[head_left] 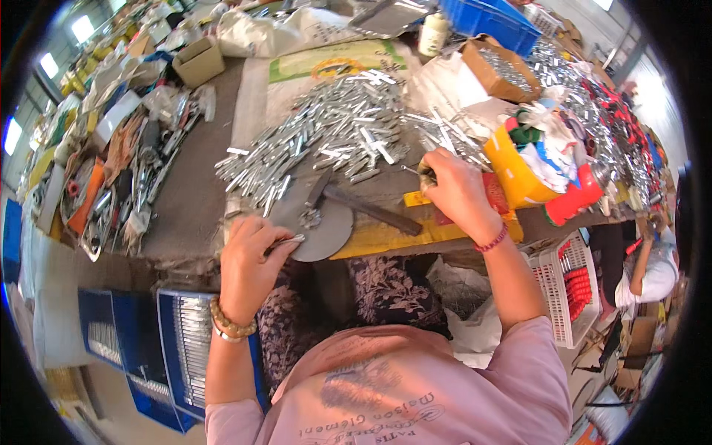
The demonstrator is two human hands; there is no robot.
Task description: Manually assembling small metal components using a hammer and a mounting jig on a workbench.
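While a small silvery metal piece (297,239) is sitting at the left side of the round grey plate (326,239), the left hand (252,248) is pinching it. Right hand (447,185) is hovering right of the plate, fingers curled; can't tell what they're gripping. Hammer (374,211) is lying across plate's far-right edge, metal strips (334,122) lying heaped beyond.

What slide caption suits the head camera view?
Left hand holding a small metal piece, right hand opposite, hammer and round plate between them, metal pile beyond.
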